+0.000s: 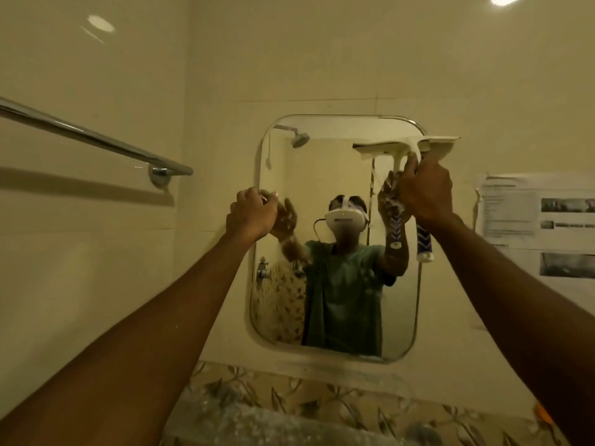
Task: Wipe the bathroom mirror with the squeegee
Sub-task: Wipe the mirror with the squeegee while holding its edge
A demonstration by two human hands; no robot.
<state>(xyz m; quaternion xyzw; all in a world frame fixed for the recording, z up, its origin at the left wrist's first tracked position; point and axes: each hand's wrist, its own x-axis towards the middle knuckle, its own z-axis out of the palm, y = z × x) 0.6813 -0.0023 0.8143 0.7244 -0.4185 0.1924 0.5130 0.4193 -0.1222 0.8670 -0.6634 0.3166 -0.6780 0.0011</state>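
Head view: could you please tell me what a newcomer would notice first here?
The right hand holds a white squeegee by its blue-patterned handle, blade at the top right corner of the rounded mirror. The left hand, curled shut, is raised at the mirror's left edge. A chrome towel bar runs along the left wall.

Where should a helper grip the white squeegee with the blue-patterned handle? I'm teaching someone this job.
Grip the white squeegee's blue-patterned handle from below, as the right hand does: it hangs straight down from the blade at the mirror's top edge.
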